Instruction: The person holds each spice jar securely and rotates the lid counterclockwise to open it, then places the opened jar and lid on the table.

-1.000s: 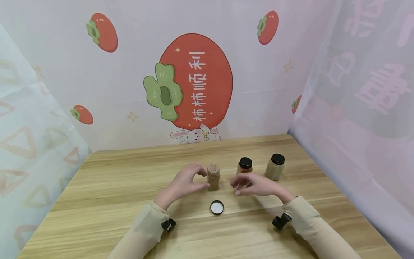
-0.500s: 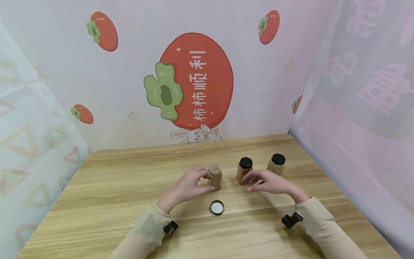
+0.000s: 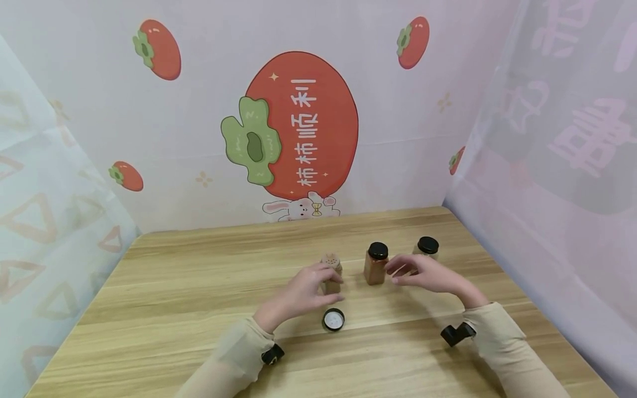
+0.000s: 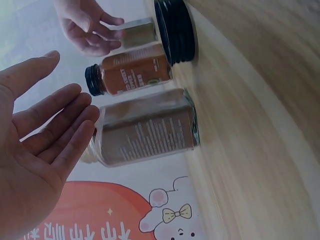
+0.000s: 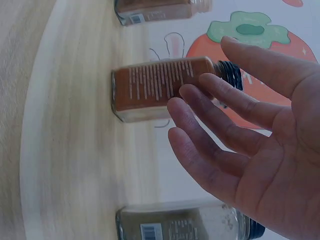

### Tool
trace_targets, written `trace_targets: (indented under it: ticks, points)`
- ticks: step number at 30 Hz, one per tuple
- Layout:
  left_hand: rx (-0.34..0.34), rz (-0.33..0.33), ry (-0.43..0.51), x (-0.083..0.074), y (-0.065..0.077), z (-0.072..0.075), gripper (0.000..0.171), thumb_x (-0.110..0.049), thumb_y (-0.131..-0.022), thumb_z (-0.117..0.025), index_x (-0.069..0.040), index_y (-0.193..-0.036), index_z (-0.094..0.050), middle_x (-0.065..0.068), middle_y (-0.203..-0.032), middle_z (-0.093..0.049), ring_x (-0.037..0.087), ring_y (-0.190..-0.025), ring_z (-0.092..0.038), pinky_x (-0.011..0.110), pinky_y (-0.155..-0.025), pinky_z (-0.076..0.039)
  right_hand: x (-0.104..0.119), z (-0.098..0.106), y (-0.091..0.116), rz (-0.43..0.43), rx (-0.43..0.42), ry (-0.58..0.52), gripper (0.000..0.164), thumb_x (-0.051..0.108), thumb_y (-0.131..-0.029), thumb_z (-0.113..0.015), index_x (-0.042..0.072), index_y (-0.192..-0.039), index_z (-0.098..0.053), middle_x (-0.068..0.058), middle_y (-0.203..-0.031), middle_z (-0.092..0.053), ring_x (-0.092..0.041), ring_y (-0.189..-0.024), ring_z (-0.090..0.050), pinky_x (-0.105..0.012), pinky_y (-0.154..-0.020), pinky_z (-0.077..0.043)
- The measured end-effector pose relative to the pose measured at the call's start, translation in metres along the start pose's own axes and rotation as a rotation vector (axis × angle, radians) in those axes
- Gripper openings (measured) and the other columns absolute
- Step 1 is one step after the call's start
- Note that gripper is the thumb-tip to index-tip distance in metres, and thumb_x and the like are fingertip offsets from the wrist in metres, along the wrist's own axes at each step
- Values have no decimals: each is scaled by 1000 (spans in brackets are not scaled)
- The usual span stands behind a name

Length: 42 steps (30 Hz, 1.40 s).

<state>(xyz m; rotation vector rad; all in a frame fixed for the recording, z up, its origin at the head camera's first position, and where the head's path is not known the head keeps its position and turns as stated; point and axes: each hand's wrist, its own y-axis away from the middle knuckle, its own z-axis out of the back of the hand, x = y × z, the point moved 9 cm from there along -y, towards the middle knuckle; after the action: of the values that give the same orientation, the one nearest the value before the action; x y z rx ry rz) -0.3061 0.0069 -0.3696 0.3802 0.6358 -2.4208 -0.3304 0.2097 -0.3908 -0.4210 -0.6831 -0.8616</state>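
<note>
An uncapped spice jar [image 3: 330,261] of brown powder, with a holed shaker top, stands on the table. My left hand [image 3: 307,288] hides part of it in the head view; its fingers are extended and grip nothing in the left wrist view. In front lies a loose black lid [image 3: 333,319], its white inside facing up. My right hand [image 3: 429,274] hovers with loosely bent fingers beside a black-capped jar of reddish-orange powder [image 3: 375,269]. Whether the fingertips touch that jar I cannot tell. Behind the right hand, a black-capped jar of greyish-green powder [image 3: 428,246] is mostly covered.
The three jars stand in a row on a wooden table [image 3: 199,276]. A printed cloth backdrop [image 3: 199,138] rises behind the far edge, with cloth sides at left and right.
My right hand has moved right, from in front of the reddish-orange jar to its right side. The left hand has shifted right, across the uncapped jar, which earlier moved slightly right.
</note>
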Motion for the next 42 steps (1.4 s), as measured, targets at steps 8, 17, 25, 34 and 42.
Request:
trace_targets:
  ticks: [8,17,25,34,42]
  points:
    - [12,-31,-1,-12,-10,-10,28,-29,-85,-71,-11,-106,-67,-1,-104,-65,11,-94,-60,23,-84,-50,-6,11,0,-23,-57,22,35,26,-91,-63,4,-119,-60,-16,-116,-64,-26,-101,-64,-30,-80,-54]
    - [27,24,-13,-14,-25,-26,34,-28,-86,-70,-9,-113,-63,1,-111,-64,13,-105,-60,24,-91,-49,-7,21,0,-67,-124,36,36,26,-91,-64,3,-119,-59,-13,-116,-64,-27,-102,-63,-28,-77,-53]
    - [-27,127,-37,-14,-37,-32,43,-34,-85,-70,-7,-117,-61,5,-115,-62,17,-106,-60,28,-90,-51,-4,28,-4,-78,-192,30,40,30,-93,-61,4,-123,-56,-16,-118,-62,-29,-105,-62,-39,-84,-52]
    - [-97,278,33,-8,-47,-33,46,-31,-86,-69,-3,-121,-59,9,-122,-60,21,-110,-59,32,-92,-51,-4,33,-12,-56,-261,21,34,23,-93,-62,6,-122,-58,-14,-120,-63,-35,-108,-61,-48,-89,-50]
    - [-113,343,37,-6,-54,-38,49,-29,-85,-71,0,-123,-57,13,-121,-59,24,-110,-59,33,-91,-51,-5,35,-19,-60,-273,15,39,25,-93,-61,2,-125,-56,-17,-124,-60,-38,-111,-59,-49,-89,-51]
